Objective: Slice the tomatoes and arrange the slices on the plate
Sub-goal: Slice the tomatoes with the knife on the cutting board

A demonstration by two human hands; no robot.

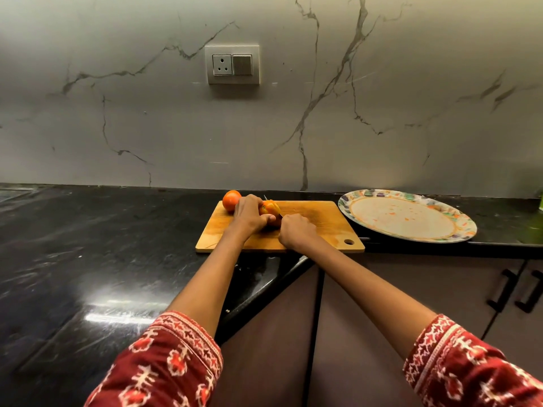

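Head view, count of tomatoes: we see two. One whole tomato [231,200] sits at the far left corner of the cutting board [311,221]; one tomato being cut [269,209] lies near the board's middle, partly hidden by the hands.

Left hand [249,214]: we note fingers curled over the cut tomato, thumb against its near side, holding it down on the board.

Right hand [296,232]: fingers wrapped tight round a knife handle, which the fist hides.

Knife [275,209]: one; only a thin stretch of blade shows, running into the held tomato. We cannot tell how deep it sits.

Cutting board: one, wooden, with a hole at its near right corner, lying on the black counter [88,259].

Plate [407,218]: one, large, patterned rim, just right of the board; we count no slices on it, only small orange marks.

Sleeves: two, red patterned, at the bottom edge.

Wall: one socket plate [232,65] on the marble backsplash.

Cabinet handles [517,292]: two, black, lower right.
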